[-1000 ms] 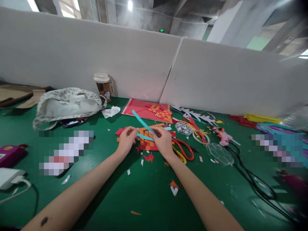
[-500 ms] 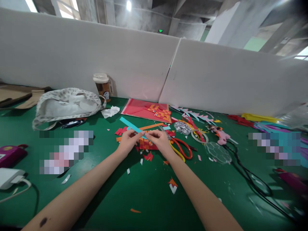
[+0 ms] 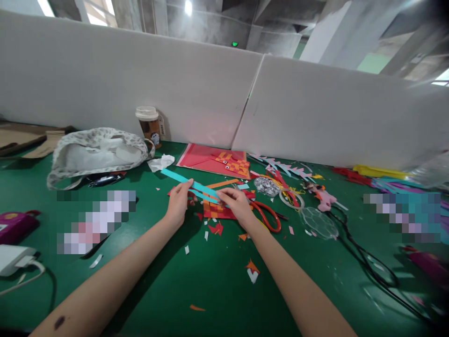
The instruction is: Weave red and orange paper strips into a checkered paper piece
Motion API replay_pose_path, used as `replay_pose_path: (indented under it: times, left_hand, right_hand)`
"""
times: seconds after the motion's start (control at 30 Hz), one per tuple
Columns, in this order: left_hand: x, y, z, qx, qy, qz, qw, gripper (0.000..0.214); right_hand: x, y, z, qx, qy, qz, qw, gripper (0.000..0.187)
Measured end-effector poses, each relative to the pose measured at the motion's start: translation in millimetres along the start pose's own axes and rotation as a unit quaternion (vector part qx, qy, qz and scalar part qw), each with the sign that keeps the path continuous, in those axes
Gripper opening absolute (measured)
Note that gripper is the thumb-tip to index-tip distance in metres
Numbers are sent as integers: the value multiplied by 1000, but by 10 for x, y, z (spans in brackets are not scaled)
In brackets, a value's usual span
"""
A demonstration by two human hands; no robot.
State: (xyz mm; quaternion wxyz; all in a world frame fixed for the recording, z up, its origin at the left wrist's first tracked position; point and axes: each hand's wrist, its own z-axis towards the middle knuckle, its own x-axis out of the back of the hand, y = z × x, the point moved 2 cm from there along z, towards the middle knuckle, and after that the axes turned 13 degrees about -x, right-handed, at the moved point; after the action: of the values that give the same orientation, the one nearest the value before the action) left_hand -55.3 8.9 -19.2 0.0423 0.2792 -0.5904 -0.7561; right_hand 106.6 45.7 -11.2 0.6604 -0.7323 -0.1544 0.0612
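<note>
A light-blue paper strip (image 3: 204, 188) stretches between my hands, its far end sticking out up and left past my fingers. My left hand (image 3: 178, 203) is closed on it partway along, thumb against fingertips. At its right end my right hand (image 3: 235, 202) pinches it. A second blue length runs just below the first; whether it is the same strip folded, I cannot tell. Beneath lies a red and orange woven paper piece (image 3: 219, 210), partly covered by the strip and my right hand. Red-orange handled scissors (image 3: 269, 214) rest beside my right hand, their blades hidden.
Behind is a red sheet in a clear sleeve (image 3: 196, 157) with an orange checkered paper fish (image 3: 233, 164). A coffee cup (image 3: 149, 128) and cloth bag (image 3: 98, 157) stand at back left. Right are a tape ring (image 3: 291, 206), a glue gun (image 3: 324, 199) and its black cord (image 3: 365, 262).
My hands have moved apart, the left one shifting left. The blue strip reaches farther left, and more of it shows between my hands, with two lengths separated.
</note>
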Motion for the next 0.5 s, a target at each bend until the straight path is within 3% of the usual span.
replay_pose_path:
  times: [0.2, 0.37, 0.43, 0.5]
  left_hand:
    - [-53, -16, -26, 23, -100, 28, 994, 28]
    - [-45, -37, -31, 21, -105, 41, 993, 25]
    - [-35, -40, -21, 16, -101, 42, 994, 25]
    - [-26, -40, -12, 12, -90, 43, 995, 25]
  right_hand:
    - [106, 12, 30, 10, 65, -14, 998, 27]
    - [147, -40, 5, 47, 88, -134, 986, 27]
    - [242, -117, -45, 109, 139, -260, 949, 27]
    - [388, -188, -125, 150, 193, -402, 882, 20]
